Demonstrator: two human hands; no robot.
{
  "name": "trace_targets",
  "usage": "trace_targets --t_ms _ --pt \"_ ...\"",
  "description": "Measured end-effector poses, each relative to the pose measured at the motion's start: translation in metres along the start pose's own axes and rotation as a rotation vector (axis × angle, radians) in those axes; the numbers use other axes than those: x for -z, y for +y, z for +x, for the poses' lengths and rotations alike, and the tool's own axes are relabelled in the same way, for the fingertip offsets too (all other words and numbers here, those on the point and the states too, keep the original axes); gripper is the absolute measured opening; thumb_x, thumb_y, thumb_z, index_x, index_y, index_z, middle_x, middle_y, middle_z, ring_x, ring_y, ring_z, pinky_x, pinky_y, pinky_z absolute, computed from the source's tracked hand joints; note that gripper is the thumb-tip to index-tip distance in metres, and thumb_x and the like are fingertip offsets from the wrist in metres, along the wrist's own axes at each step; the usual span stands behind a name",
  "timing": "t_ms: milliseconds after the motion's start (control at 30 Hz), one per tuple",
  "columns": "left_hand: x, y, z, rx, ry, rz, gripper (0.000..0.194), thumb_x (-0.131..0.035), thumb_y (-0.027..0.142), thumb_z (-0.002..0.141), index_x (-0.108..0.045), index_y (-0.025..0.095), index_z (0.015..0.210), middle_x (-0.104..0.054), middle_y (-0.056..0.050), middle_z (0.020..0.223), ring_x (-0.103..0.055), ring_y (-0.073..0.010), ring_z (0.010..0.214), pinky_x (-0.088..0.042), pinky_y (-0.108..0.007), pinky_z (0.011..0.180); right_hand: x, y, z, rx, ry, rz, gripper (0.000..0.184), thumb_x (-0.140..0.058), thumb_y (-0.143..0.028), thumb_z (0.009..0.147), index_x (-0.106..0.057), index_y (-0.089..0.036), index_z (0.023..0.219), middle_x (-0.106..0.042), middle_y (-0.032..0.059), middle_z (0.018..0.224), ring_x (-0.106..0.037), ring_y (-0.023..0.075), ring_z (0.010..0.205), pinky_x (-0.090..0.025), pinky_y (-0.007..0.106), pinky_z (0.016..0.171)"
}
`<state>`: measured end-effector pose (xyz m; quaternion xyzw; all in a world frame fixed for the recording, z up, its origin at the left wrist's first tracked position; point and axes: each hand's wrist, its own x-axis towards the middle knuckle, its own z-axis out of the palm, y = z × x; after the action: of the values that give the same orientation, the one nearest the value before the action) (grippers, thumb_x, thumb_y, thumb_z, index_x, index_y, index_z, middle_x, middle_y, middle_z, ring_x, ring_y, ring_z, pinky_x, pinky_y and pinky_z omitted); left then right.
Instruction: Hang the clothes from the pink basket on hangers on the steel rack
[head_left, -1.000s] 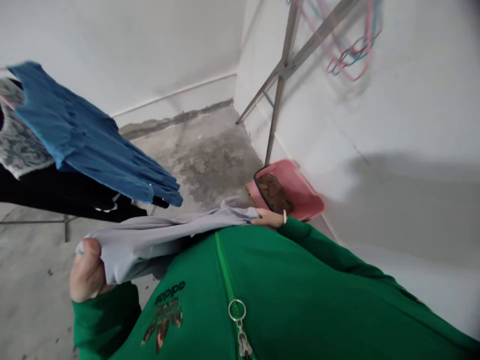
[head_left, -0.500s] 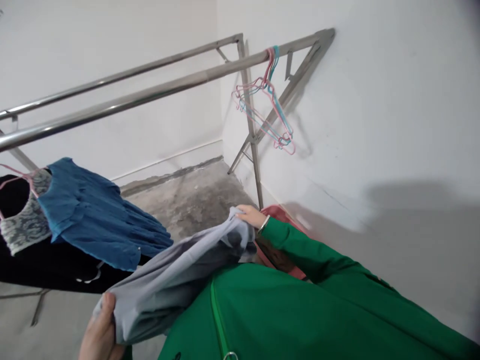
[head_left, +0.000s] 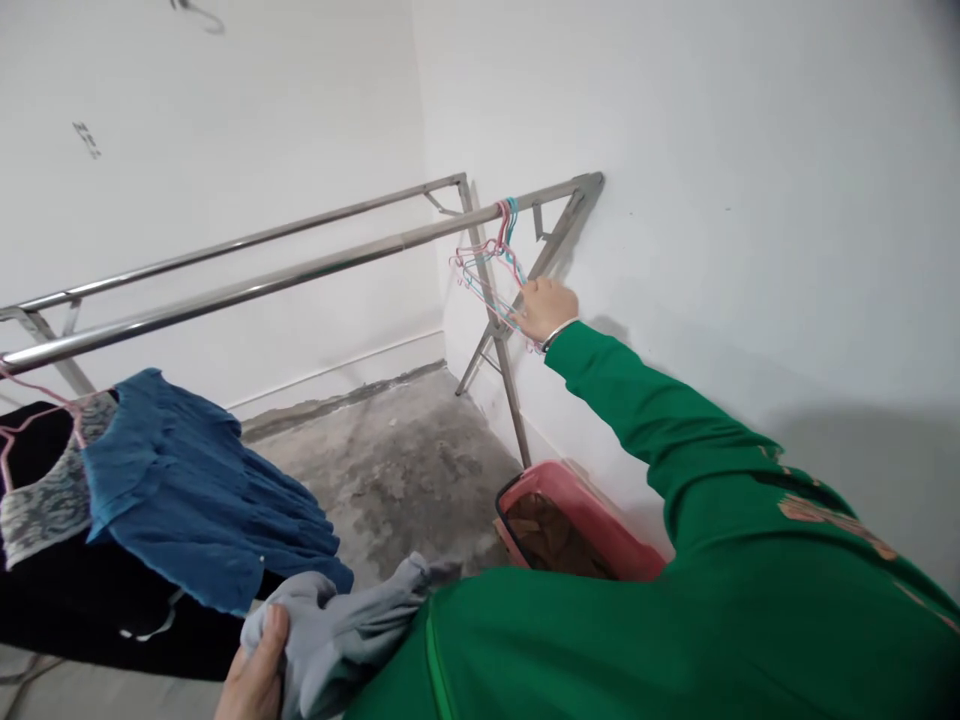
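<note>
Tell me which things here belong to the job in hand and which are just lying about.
In use: left hand gripping a grey cloth garment; right hand at the pink-and-blue hangers.

Just about: steel drying rack, blue cloth garment, black cloth garment, pink plastic basket.

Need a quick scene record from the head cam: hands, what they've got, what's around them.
left hand: left hand gripping a bunched grey garment
right hand: right hand raised at the lower end of pink and blue hangers; contact unclear
hangers: hooked on the near rail of a steel drying rack
on rack: blue garment over black garment
floor: pink basket holding brown contents, beside the rack's leg
</note>
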<state>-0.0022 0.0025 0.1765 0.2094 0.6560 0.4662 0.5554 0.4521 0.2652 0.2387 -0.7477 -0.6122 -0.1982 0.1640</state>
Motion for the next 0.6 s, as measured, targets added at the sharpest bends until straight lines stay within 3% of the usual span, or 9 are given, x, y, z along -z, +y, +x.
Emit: trace_targets --t_ms 133,233,433,600 --pt "0.005 -0.004 -0.003 -0.019 -0.029 -0.067 0.079 -0.083 0.062 0.048 -0.064 0.018 0.111 -0.075 -0.010 0.091 -0.071 -0.0367 0.085 -0.060 -0.041 0.064 -0.011 0.012 0.006 -0.018 -0.023 -0.075 0.030 -0.049 -0.020 0.087 -0.054 -0.004 0.112 -0.057 0.0230 0.113 -0.052 0.0302 0.104 -0.037 0.034 0.076" --pt "0.006 -0.001 -0.005 -0.032 -0.038 -0.041 0.074 -0.083 0.059 0.049 -0.067 0.017 0.108 -0.075 -0.010 0.089 -0.070 -0.0381 0.085 -0.060 -0.043 0.063 -0.013 0.021 0.009 -0.035 -0.031 -0.086 0.029 -0.043 -0.010 0.086 -0.055 -0.002 0.111 -0.059 0.0237 0.109 -0.054 0.0294 0.102 -0.037 0.033 0.075" --pt "0.008 0.004 0.004 -0.055 -0.017 -0.023 0.068 -0.087 0.050 0.043 -0.069 0.016 0.100 -0.075 -0.011 0.090 -0.069 -0.0399 0.088 -0.060 -0.046 0.067 -0.004 0.031 0.018 -0.069 -0.011 -0.050 0.031 -0.035 -0.022 0.095 -0.058 -0.008 0.111 -0.056 0.0209 0.116 -0.057 0.0273 0.097 -0.036 0.032 0.070" --pt "0.007 0.009 0.011 -0.057 -0.057 -0.064 0.063 -0.087 0.054 0.046 -0.066 0.016 0.093 -0.074 -0.008 0.086 -0.070 -0.0342 0.085 -0.059 -0.039 0.068 0.011 0.023 0.022 -0.107 0.020 -0.010 0.035 -0.034 -0.029 0.099 -0.056 -0.007 0.114 -0.055 0.0186 0.116 -0.053 0.0228 0.095 -0.029 0.030 0.067"
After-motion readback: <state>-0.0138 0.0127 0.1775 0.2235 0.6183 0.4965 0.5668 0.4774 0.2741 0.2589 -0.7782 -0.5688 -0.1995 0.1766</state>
